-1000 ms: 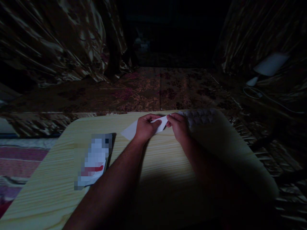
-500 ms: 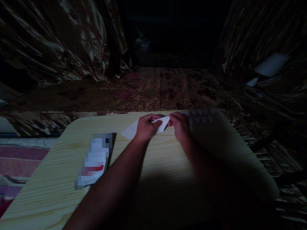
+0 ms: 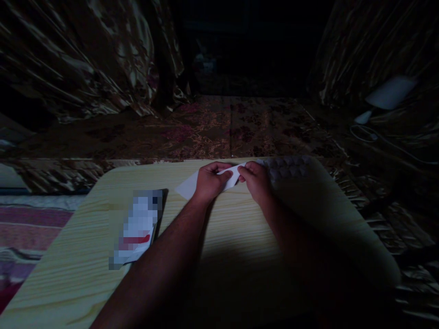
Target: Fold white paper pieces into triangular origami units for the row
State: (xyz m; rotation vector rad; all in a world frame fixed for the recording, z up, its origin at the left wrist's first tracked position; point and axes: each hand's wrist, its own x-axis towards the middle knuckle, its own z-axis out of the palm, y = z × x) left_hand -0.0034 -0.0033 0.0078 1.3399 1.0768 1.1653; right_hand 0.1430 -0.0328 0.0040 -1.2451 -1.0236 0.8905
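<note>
Head view: left hand pinches paper, thumb on top; right hand pinches its right end; paper near far edge of table; grey bumpy pad beside right hand

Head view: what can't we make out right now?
Head view, white sheet: its middle is covered by the left hand, its right tip by the right hand.
Head view, flat item at left: its markings are pixelated.
Head view, greyish padded object: partly behind the right hand.
Head view, right forearm: lower part lost in shadow.
Head view, beyond the patterned cloth: too dark.
</note>
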